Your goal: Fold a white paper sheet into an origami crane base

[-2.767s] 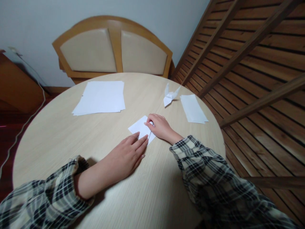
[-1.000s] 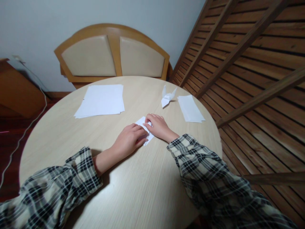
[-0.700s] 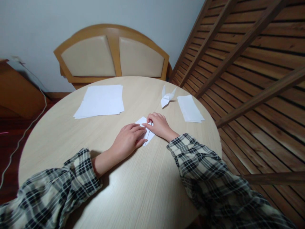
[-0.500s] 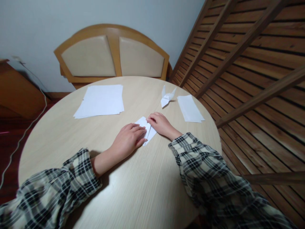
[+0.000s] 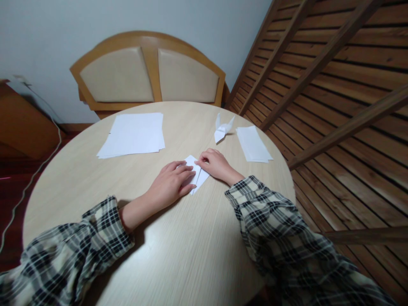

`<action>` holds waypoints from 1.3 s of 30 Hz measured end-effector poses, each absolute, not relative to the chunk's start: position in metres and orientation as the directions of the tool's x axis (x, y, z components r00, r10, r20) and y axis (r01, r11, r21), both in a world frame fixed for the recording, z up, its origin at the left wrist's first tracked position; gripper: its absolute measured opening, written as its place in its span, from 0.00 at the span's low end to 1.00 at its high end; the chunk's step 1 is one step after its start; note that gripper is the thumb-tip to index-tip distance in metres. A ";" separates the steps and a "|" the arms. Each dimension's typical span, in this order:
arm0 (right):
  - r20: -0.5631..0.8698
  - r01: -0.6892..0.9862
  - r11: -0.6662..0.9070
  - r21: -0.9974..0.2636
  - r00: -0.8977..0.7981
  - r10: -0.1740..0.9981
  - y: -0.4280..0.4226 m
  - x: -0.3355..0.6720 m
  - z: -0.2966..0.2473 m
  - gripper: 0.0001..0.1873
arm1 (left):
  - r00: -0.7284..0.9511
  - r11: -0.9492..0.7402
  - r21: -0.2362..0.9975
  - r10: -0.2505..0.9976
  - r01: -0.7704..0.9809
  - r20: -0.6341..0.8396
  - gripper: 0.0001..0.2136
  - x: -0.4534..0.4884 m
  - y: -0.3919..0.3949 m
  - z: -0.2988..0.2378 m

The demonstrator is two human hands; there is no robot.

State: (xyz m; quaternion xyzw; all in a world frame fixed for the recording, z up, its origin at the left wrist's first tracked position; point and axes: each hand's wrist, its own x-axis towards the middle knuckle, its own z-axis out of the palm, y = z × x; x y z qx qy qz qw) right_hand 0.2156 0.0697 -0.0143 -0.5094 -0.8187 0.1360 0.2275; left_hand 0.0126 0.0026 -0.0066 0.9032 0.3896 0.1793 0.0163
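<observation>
A small piece of white folded paper (image 5: 200, 182) lies at the middle of the table, its pointed corner towards me and a crease line running down it. My left hand (image 5: 172, 180) rests over its left side, fingers spread and lying flat, covering part of it. At the upper right edge, my right hand (image 5: 215, 165) has thumb and forefinger pinched together on the paper. Beyond the right hand stands a white folded paper crane (image 5: 220, 135) with two raised points.
To the far left on the round wooden table (image 5: 178, 255) is a stack of white sheets (image 5: 134, 134). Narrower white paper strips (image 5: 254, 144) lie at the right. A padded headboard (image 5: 117, 76) is behind the table, and a slatted wooden panel (image 5: 344, 106) runs along the right.
Fingers of the left hand have shifted slightly over the paper, and the view has moved a little. Both hands stay at the folded paper.
</observation>
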 end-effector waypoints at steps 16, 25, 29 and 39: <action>0.209 0.778 0.425 -0.462 -0.370 0.905 0.070 0.215 -0.014 0.10 | 0.709 -0.729 -0.003 0.665 0.685 0.233 0.20 0.010 0.003 -0.005; 0.214 0.787 0.425 -0.447 -0.368 0.905 0.066 0.216 -0.012 0.11 | 0.708 -0.734 0.046 0.669 0.678 0.228 0.19 0.009 0.007 -0.004; 0.205 0.815 0.388 -0.431 -0.330 0.921 0.063 0.214 -0.011 0.12 | 0.724 -0.745 0.025 0.655 0.666 0.216 0.19 0.009 0.009 -0.003; 0.219 0.842 0.372 -0.391 -0.307 0.926 0.062 0.212 -0.017 0.08 | 0.727 -0.747 0.014 0.651 0.665 0.220 0.25 0.011 0.010 -0.002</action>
